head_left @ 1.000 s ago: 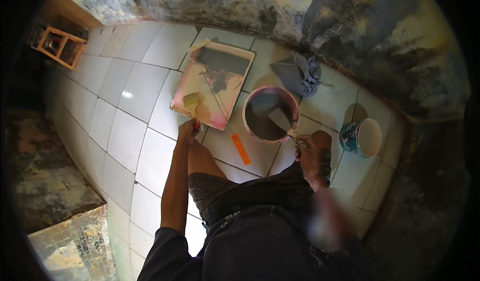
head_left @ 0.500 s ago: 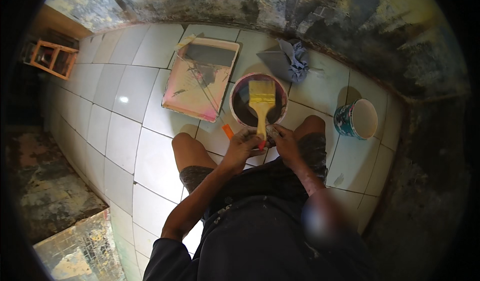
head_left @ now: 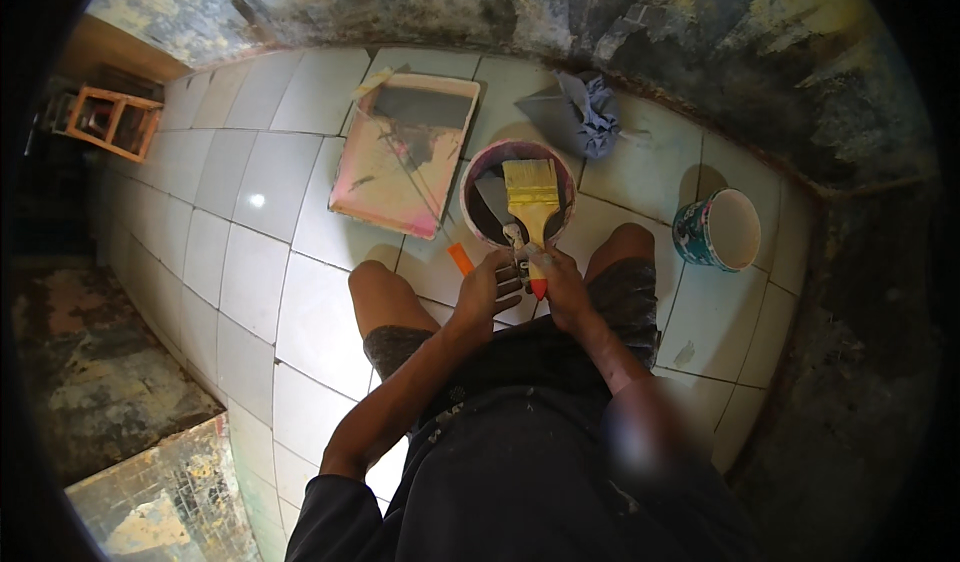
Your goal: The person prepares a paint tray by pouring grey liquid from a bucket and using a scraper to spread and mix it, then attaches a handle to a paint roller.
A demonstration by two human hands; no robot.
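Note:
My right hand [head_left: 560, 287] grips a yellow paintbrush [head_left: 530, 192] with a red-tipped handle, together with a metal scraper [head_left: 494, 198]. Both are held over a pink-rimmed bucket [head_left: 471, 222] of grey material. Just left of them, my left hand [head_left: 490, 292] is open, its fingers apart beside the handles. A rod with an orange handle [head_left: 459, 257] slants from the pink paint tray [head_left: 352, 194], which has grey paint at its far end, toward my left hand.
A grey crumpled bundle [head_left: 598, 122] lies behind the bucket; a teal can [head_left: 700, 232] stands to the right. An orange wooden frame [head_left: 110, 122] is at far left. Stained walls [head_left: 700, 42] border the tiled floor [head_left: 260, 292]; my bent knees flank the bucket.
The brush came from over the tray at left to above the bucket, where both hands met. My right hand now holds brush and scraper together, and my left hand has let go.

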